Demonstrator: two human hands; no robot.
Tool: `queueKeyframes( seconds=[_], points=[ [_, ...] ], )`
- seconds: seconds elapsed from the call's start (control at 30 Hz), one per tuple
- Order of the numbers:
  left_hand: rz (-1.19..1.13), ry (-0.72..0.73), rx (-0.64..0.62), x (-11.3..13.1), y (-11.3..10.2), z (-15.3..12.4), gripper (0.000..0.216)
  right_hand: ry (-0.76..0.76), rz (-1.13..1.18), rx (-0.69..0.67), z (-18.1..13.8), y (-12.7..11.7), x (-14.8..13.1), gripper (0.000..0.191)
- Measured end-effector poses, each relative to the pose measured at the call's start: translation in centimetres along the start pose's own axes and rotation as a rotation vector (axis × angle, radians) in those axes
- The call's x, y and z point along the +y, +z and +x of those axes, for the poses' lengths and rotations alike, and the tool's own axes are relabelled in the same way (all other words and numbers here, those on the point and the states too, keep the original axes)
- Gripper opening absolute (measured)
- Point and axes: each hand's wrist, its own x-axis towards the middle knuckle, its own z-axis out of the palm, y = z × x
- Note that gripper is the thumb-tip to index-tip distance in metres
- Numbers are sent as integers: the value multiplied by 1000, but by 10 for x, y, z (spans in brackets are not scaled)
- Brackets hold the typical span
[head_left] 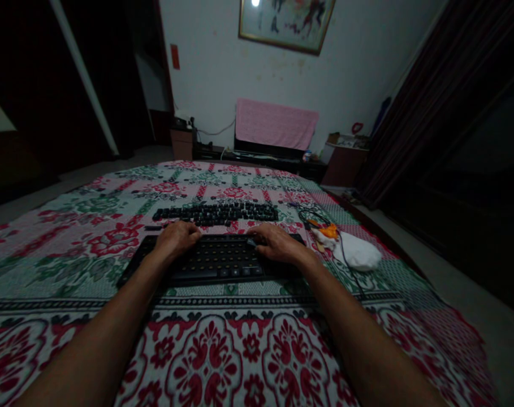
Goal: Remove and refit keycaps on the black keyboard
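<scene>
A black keyboard [214, 275] lies on the patterned bed cover, long side towards me. Most of its key positions are bare, showing small pale switch tops; a few keycaps sit along its near row. My left hand [177, 239] is curled over the keyboard's far left part, its thumb pointing right and some fingers hidden. Over the right part, my right hand [274, 242] is closed, pinching a small dark keycap [251, 242] just above the switches. Behind the keyboard, loose black keycaps [216, 212] lie in rough rows, with a long bar-shaped one at the left.
Right of the keyboard are a white bag [361, 252], an orange item [328, 230] and a dark cable [345, 254]. Beyond the bed cover [210, 362] stand a pink-cloth-covered screen [276, 124] and low cabinets. Dark curtains [405, 107] hang at right.
</scene>
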Motion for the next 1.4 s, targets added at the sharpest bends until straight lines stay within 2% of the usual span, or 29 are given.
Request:
queueKeyframes(
  seconds=[0.1, 0.27, 0.47, 0.73, 1.03, 1.4],
  points=[
    [0, 12, 3, -2, 2, 2, 36, -12, -4, 48, -1, 2, 2, 46],
    [15, 21, 8, -3, 3, 3, 36, 10, -12, 84, 0, 4, 2, 35],
    [10, 15, 6, -2, 1, 1, 38, 46, 87, 153, 2, 5, -2, 27],
    [-16, 16, -3, -2, 1, 2, 36, 88, 102, 191, 7, 12, 0, 29],
    [24, 7, 1, 0, 0, 1, 36, 37, 86, 268, 8, 17, -2, 28],
    [-12, -1, -1, 1, -1, -1, 36, 131, 86, 266, 10, 20, -5, 23]
  ],
)
